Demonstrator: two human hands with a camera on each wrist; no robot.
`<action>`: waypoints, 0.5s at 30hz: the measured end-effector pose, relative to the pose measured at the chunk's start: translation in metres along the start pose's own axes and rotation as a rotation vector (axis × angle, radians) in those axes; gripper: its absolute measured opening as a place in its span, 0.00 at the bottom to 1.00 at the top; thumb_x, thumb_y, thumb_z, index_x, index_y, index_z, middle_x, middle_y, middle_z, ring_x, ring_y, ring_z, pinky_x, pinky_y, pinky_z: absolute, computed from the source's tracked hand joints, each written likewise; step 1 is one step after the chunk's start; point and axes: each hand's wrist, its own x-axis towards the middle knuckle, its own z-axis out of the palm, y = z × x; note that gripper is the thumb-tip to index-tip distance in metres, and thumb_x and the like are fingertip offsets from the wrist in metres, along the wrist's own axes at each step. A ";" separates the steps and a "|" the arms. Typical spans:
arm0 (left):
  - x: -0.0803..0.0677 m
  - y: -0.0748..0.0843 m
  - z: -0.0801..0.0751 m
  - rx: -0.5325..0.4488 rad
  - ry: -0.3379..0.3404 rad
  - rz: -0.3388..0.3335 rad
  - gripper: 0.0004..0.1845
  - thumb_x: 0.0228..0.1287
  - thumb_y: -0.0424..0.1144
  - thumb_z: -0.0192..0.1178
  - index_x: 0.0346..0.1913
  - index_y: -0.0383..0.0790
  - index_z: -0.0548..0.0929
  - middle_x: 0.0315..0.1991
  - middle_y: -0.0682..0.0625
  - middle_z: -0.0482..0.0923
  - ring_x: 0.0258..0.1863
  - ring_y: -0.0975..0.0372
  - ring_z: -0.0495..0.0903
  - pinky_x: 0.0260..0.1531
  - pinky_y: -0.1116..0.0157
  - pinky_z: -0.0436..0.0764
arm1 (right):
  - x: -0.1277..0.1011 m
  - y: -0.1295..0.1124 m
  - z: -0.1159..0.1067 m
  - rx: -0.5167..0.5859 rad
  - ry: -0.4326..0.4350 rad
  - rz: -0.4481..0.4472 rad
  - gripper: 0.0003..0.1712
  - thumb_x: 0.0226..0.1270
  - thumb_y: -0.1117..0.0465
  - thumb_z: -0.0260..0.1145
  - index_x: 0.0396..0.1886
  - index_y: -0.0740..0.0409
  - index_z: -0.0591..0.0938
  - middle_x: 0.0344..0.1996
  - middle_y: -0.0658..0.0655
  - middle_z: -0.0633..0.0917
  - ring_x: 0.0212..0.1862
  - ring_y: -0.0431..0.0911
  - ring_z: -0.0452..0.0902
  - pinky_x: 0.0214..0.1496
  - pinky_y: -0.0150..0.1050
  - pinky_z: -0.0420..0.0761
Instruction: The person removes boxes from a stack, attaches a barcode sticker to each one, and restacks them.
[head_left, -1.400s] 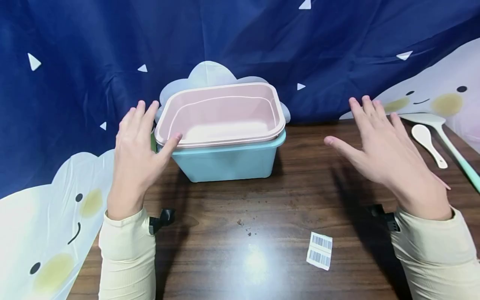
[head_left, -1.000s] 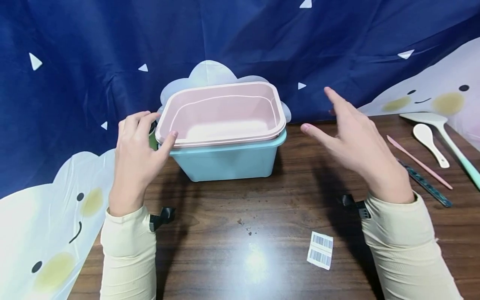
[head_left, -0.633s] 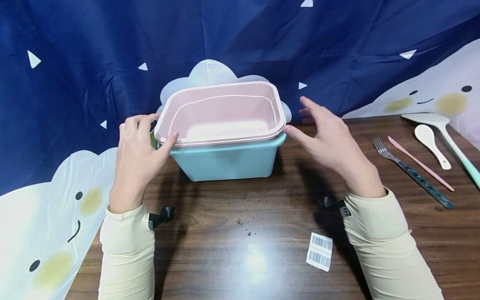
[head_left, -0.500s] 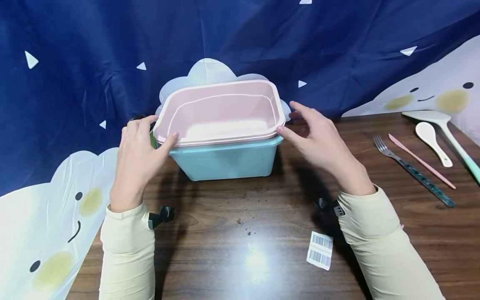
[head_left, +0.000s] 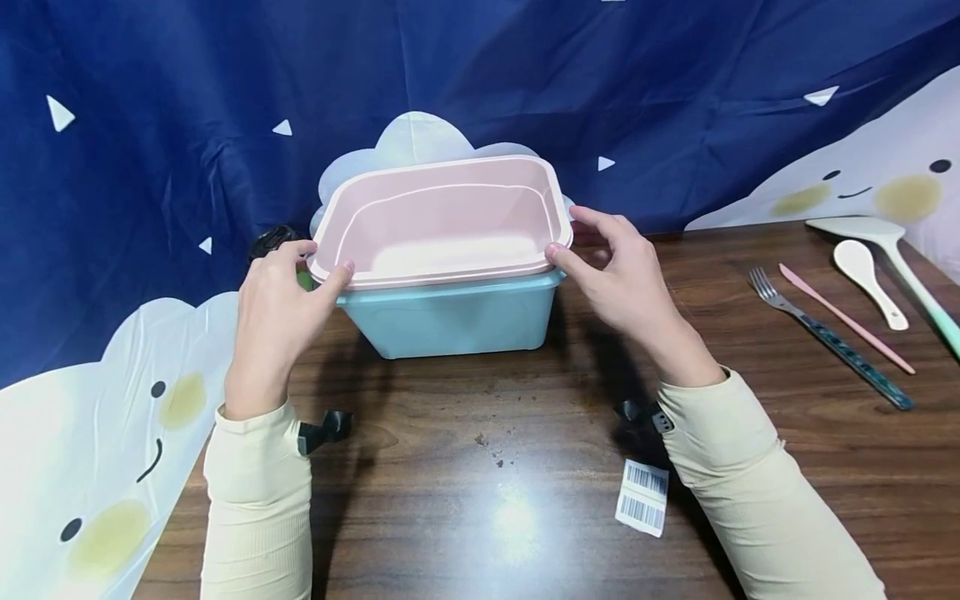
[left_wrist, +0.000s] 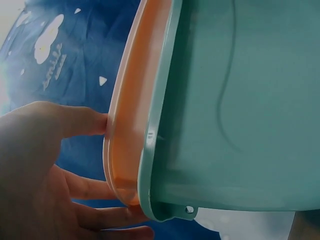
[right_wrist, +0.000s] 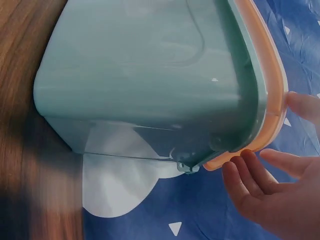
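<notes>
A pink plastic basin (head_left: 450, 208) sits nested in a light blue basin (head_left: 453, 321), its rim standing above the blue rim. My left hand (head_left: 273, 321) holds the pink rim at its left end. In the left wrist view the thumb (left_wrist: 85, 121) presses the rim from above, fingers reaching underneath. At the other end my right hand (head_left: 626, 283) grips the same rim, thumb on top. The right wrist view shows the curled fingers (right_wrist: 245, 180) under the pink edge, which looks orange there. Most of the pink basin's outside is hidden within the blue one.
To the right lie a fork (head_left: 832, 342), a pink knife (head_left: 847, 318), a white spoon (head_left: 870, 283) and a long-handled turner (head_left: 915, 275). A barcode label (head_left: 642, 497) is on the table in front. Partly hidden behind the left hand is a black and green object (head_left: 273, 239).
My right hand has come in from the far right and taken hold of the pink rim. The left hand has curled its fingers under the left end.
</notes>
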 end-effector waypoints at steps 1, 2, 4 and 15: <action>0.000 0.001 0.000 -0.004 0.001 -0.001 0.36 0.67 0.58 0.59 0.66 0.32 0.76 0.57 0.32 0.80 0.58 0.41 0.73 0.57 0.43 0.72 | 0.000 -0.001 0.001 0.014 0.005 0.006 0.32 0.67 0.60 0.71 0.68 0.64 0.75 0.56 0.64 0.81 0.58 0.50 0.79 0.60 0.43 0.81; 0.001 0.001 0.000 -0.008 0.003 -0.004 0.36 0.67 0.58 0.59 0.66 0.32 0.76 0.57 0.32 0.80 0.58 0.41 0.73 0.57 0.44 0.72 | 0.000 -0.001 0.002 0.028 0.009 0.011 0.31 0.67 0.61 0.71 0.68 0.64 0.75 0.56 0.64 0.80 0.58 0.51 0.80 0.60 0.44 0.81; 0.001 0.002 0.000 -0.015 0.005 -0.009 0.36 0.67 0.58 0.59 0.66 0.32 0.76 0.57 0.33 0.80 0.58 0.42 0.73 0.57 0.44 0.72 | -0.001 -0.001 0.003 0.053 0.014 0.019 0.31 0.67 0.62 0.70 0.68 0.65 0.75 0.56 0.65 0.79 0.59 0.52 0.80 0.61 0.45 0.81; -0.001 0.003 0.001 -0.086 0.062 -0.014 0.34 0.64 0.55 0.64 0.64 0.32 0.79 0.53 0.33 0.82 0.53 0.42 0.74 0.54 0.46 0.72 | -0.001 0.000 0.010 0.100 0.066 0.021 0.29 0.65 0.66 0.71 0.66 0.66 0.77 0.54 0.64 0.78 0.56 0.51 0.82 0.58 0.39 0.83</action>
